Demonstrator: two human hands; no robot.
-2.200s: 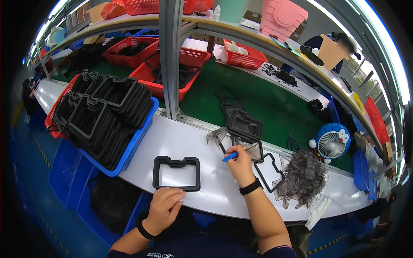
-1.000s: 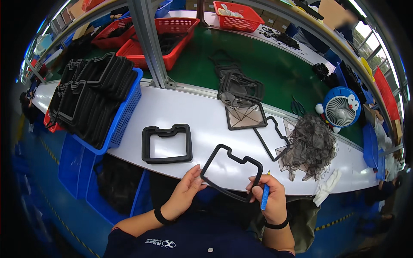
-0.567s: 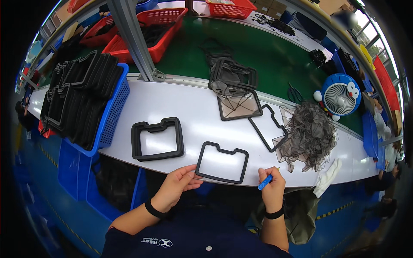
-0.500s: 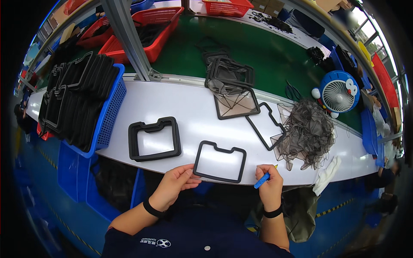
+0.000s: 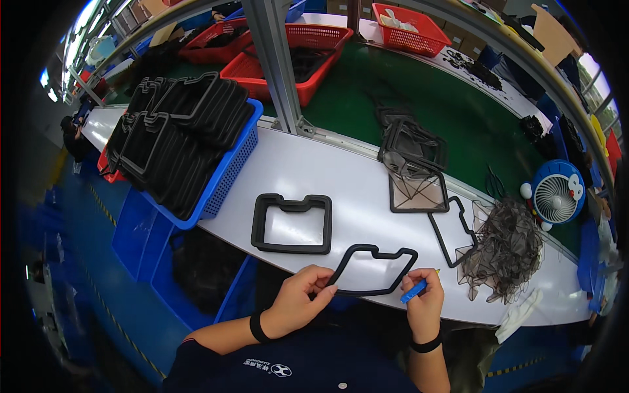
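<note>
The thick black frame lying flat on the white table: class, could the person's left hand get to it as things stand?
Probably yes: the thick black frame lies uncovered just beyond the left hand, but that hand grips the thin gasket and would need to let go.

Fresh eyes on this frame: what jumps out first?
Front and centre, the left hand grips a thin black gasket frame at the white bench's near edge, while the right hand holds a small blue tool against it. To the left, a blue basket is piled with black frames; a round blue fan stands far right.

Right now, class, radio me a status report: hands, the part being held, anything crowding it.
Left hand grips thin black rubber gasket frame. Right hand holds small blue tool at its edge. Thicker black frame lies just beyond, apart.
</note>
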